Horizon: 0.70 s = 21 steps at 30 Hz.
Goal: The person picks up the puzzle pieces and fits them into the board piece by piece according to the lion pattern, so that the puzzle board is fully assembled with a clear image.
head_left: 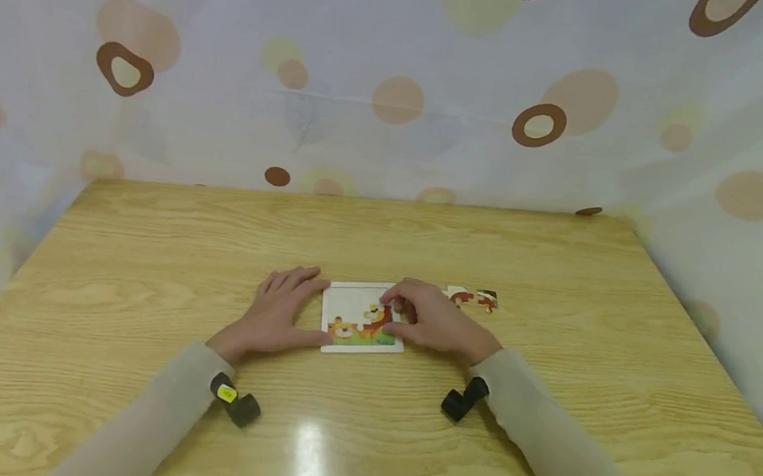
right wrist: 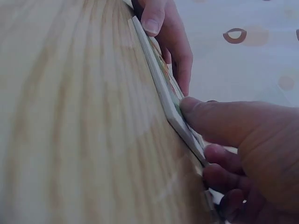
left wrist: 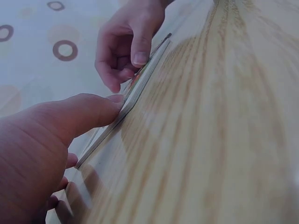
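Note:
A small white-framed jigsaw puzzle (head_left: 355, 350) lies flat on the table, with a cartoon picture of orange animals and green grass partly filled in. My left hand (head_left: 277, 313) is spread beside its left edge; the thumb touches the lower left corner and the index finger the upper left. Over the frame's right side, my right hand (head_left: 439, 322) has thumb and index finger bent around a red-brown puzzle piece (head_left: 381, 320) at the picture's surface. In the right wrist view, the right thumb (right wrist: 210, 116) rests at the puzzle's edge while the other fingers curl below it.
Several loose puzzle pieces (head_left: 475, 298) lie just beyond the right hand, partly hidden by it. The wooden table (head_left: 210, 223) reaches back to a white curtain (head_left: 337, 136) with brown and peach spots. Each sleeve carries a small black wrist camera (head_left: 243, 410).

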{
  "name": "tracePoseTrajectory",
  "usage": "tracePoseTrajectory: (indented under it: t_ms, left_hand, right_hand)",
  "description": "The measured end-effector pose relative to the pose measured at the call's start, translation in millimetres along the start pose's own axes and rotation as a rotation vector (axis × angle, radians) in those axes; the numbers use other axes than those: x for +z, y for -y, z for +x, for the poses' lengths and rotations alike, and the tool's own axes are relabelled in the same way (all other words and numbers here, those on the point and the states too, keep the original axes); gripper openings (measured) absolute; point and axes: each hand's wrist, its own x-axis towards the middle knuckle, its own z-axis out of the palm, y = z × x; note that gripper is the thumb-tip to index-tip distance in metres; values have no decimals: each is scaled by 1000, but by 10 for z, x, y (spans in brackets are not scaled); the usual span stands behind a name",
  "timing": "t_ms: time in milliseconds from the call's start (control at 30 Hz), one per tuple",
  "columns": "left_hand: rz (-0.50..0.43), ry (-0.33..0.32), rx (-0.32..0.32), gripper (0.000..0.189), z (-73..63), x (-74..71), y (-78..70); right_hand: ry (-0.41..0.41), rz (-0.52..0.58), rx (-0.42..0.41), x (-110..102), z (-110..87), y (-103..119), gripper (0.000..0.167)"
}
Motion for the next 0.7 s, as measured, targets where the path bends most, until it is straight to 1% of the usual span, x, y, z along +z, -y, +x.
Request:
tracePoseTrajectory:
  t_ms: [133,267,400,567,700]
  left_hand:
    - [-2,5,-6,81,-3,-4,13]
    - [-7,7,-9,82,-2,-8,17]
    - [-3,1,-3,81,4,-8,17]
    - [-1,-5,4,80,8,-12,5]
    - [-22,-18,12,81,-3,-15,2]
  right_hand:
    - [74,25,83,-26,70,47,33]
    - [143,19,157,-73,157,110,30]
    - [211,-25,180,-133,251,178,27]
    - [302,-63,187,-197,365,247,26]
    - [337,-77,214,-216,402,283,26]
